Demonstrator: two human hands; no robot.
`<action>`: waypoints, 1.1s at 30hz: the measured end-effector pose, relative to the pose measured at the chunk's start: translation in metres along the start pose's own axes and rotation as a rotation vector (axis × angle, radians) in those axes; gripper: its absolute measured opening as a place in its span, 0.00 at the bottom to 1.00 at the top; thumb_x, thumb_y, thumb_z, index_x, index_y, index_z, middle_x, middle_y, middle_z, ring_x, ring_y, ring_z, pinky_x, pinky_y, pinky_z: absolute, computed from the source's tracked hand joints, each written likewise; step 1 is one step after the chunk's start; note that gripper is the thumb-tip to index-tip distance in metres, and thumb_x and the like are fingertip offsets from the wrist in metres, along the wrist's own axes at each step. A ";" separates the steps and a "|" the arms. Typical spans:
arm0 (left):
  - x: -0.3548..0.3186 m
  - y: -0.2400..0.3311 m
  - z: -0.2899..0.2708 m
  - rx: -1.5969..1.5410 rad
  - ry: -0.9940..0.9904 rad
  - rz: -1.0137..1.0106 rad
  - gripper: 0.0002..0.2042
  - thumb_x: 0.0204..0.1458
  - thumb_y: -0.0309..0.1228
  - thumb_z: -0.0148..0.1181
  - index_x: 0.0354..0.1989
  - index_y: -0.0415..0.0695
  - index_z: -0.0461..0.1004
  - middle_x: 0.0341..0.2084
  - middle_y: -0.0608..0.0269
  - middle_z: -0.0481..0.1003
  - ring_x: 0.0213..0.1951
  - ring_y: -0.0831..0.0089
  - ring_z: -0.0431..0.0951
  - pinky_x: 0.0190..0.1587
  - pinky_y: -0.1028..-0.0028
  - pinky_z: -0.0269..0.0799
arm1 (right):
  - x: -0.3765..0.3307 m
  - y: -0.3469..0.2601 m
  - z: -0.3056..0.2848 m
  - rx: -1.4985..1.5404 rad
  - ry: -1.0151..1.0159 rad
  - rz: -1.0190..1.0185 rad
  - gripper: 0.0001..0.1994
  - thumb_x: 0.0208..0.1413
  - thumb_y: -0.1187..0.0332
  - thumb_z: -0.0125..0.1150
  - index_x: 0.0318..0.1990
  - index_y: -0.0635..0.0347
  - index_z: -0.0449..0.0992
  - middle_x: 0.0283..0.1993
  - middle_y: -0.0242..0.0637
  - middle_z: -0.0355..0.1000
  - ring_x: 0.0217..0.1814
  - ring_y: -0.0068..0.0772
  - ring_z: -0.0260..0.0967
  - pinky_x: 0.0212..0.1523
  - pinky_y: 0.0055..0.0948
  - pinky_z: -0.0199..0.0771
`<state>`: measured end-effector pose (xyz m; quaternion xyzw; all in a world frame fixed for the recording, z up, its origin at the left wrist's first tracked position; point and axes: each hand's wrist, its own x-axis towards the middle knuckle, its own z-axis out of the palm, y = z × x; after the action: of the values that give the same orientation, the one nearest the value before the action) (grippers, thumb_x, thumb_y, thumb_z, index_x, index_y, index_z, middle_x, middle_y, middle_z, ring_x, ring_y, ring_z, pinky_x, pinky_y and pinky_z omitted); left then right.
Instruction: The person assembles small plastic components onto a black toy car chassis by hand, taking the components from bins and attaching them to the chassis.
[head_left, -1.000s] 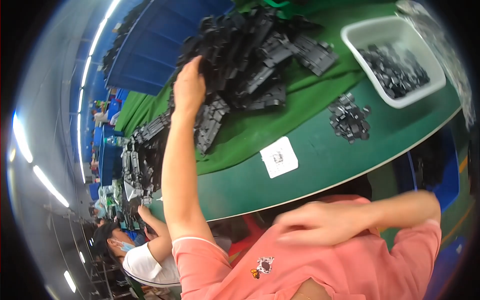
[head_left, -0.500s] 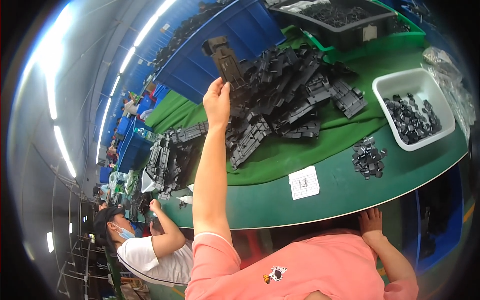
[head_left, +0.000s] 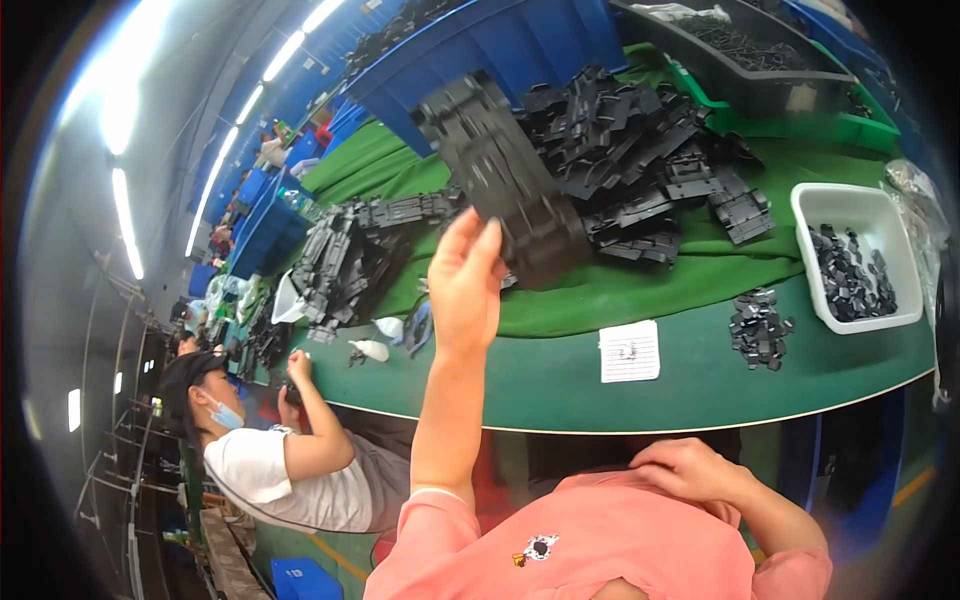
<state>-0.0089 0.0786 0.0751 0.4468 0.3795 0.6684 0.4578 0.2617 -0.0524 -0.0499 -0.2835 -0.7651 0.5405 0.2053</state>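
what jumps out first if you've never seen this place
The left hand lifts a long black plastic part above the green table. Behind it sprawls a pile of similar black parts, with a white tray of small black pieces at the right. The right hand rests on the pink shirt.

Matt black plastic part [head_left: 505,185]; green cloth [head_left: 640,285] on smooth table [head_left: 560,385].

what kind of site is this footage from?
Likely a factory assembly line: a long green workbench heaped with black plastic parts, a white bin of small pieces, and a co-worker seated alongside under strip lights.
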 end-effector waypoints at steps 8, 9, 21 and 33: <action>-0.092 -0.034 0.015 -0.386 -0.013 -0.162 0.14 0.58 0.22 0.47 0.52 0.37 0.66 0.45 0.56 0.74 0.45 0.70 0.76 0.47 0.70 0.73 | 0.047 -0.056 -0.018 0.718 0.542 0.009 0.18 0.56 0.71 0.57 0.52 0.68 0.65 0.43 0.36 0.70 0.42 0.23 0.68 0.45 0.23 0.69; -0.099 -0.038 0.019 -0.365 0.022 -0.191 0.14 0.58 0.23 0.48 0.52 0.38 0.66 0.44 0.56 0.74 0.44 0.70 0.76 0.47 0.69 0.73 | 0.053 -0.054 -0.017 0.775 0.551 -0.004 0.18 0.56 0.71 0.57 0.53 0.67 0.64 0.44 0.35 0.69 0.43 0.22 0.67 0.46 0.22 0.69; -0.120 -0.050 0.034 -0.664 -0.021 -0.173 0.40 0.51 0.66 0.34 0.65 0.49 0.49 0.59 0.45 0.57 0.54 0.48 0.66 0.54 0.45 0.63 | 0.054 -0.050 -0.014 0.978 0.215 0.187 0.11 0.59 0.65 0.54 0.42 0.63 0.72 0.26 0.28 0.68 0.26 0.14 0.64 0.26 0.16 0.63; -0.117 -0.067 -0.013 -0.757 0.028 -0.106 0.35 0.54 0.62 0.36 0.64 0.52 0.50 0.55 0.49 0.61 0.48 0.57 0.69 0.55 0.44 0.60 | -0.037 -0.025 -0.095 -0.254 0.947 0.260 0.05 0.51 0.77 0.59 0.36 0.66 0.75 0.32 0.38 0.72 0.34 0.28 0.71 0.34 0.23 0.70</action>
<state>0.0181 -0.0143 -0.0192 0.2166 0.1346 0.7426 0.6193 0.3430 -0.0155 0.0049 -0.6132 -0.6062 0.2764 0.4243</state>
